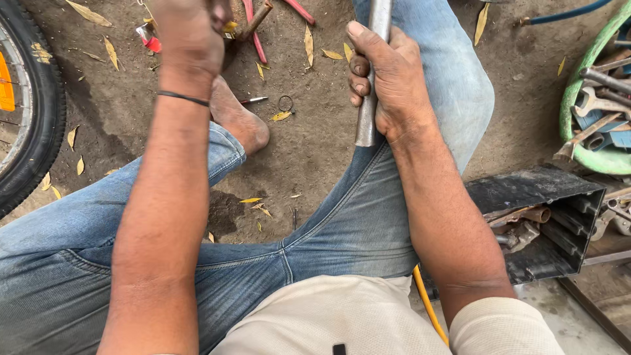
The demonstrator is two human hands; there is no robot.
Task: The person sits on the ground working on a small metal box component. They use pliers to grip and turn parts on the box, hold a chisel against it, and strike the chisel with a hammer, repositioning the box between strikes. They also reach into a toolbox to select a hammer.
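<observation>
Faded blue jeans, a cream shirt with sleeves pushed up, a thin black wristband at eleven o'clock, bare foot.

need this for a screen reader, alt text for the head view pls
Seen from above, a seated person's right hand grips a grey metal pipe upright over bare dirt, while the left hand is closed near red-handled tools. A bicycle tyre lies left; a black tool tray sits right.

A bicycle tyre stands at the left edge of the dirt ground, which is strewn with dry yellow leaves. At the right edge, a green basin holds spanners; beside it lies a black box of what look like rusty tools.
</observation>
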